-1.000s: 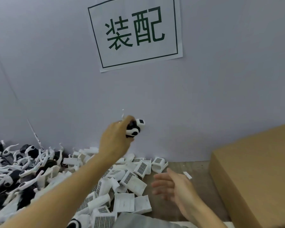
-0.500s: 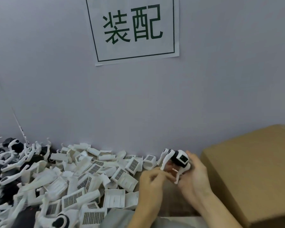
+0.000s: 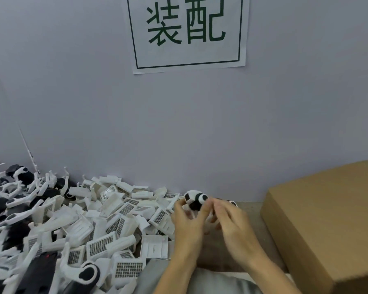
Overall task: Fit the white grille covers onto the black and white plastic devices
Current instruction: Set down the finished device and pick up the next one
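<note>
1. Left-hand (image 3: 186,221) grip: fingers and thumb curl round a black and white device (image 3: 194,200), held up just in front of the wall (image 3: 200,134), above the surface (image 3: 251,211).
2. Right hand (image 3: 232,223) sits just beside the left, fingers bent toward the device. Motion blur hides whether it touches or pinches anything, so its grip cannot be judged.
3. White parts below the device, between the two hands, are blurred; their form is hard to make out.
4. White grille covers (image 3: 123,209) lie in a loose heap left of the hands, overlapping at mixed angles, some grille side up, some back side up.
5. Further devices (image 3: 19,194), black and white with curved arms, are piled at far left, cut off by the frame edge and partly blurred.
6. Cardboard box (image 3: 327,225) stands to the right, cut off at the right and bottom edges.
7. Paper sign (image 3: 188,32) on the wall is cut off at the top.
</note>
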